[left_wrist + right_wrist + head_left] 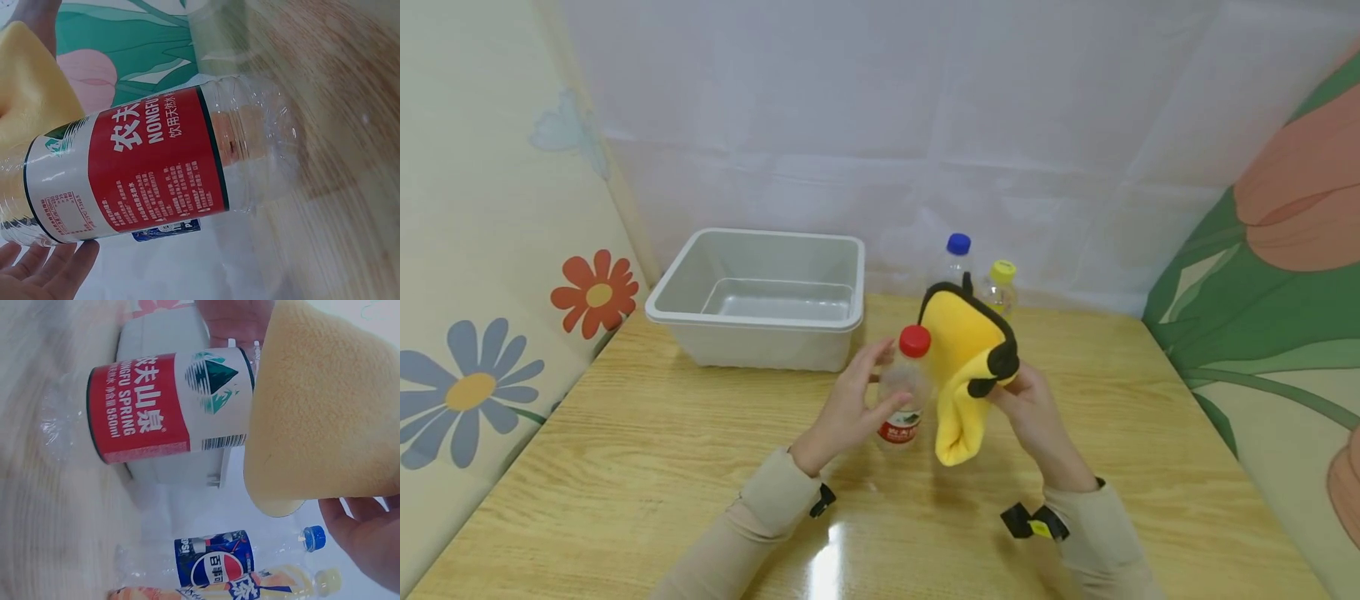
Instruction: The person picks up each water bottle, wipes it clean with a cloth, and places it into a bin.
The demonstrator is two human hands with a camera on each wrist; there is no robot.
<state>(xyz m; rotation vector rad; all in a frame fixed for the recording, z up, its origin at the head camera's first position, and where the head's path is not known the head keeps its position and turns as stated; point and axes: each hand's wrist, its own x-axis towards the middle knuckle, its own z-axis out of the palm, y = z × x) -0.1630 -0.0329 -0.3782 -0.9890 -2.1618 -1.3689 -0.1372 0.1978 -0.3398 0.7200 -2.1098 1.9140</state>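
Left hand at red-capped bottle; right hand pinching yellow cloth.
Head: red-capped bottle near mid-tabletop; left hand at its 9 o'clock, thumb crossing in front, other fingers partly hidden behind; can't tell if they grip. Cloth, black-trimmed, at bottle's 3 o'clock, grasped by right fingers, tips hidden. Tub at 10 o'clock; blue-capped bottle and yellow-capped bottle around 1 o'clock, lower parts covered by cloth. Left wrist: red-capped bottle fills middle, cap end cut off at 9 o'clock; left fingers at 8 o'clock, thumb out of sight. Right wrist: cloth at 2 o'clock hides red-capped bottle's top and left fingers; yellow-capped bottle cropped at 6 o'clock.
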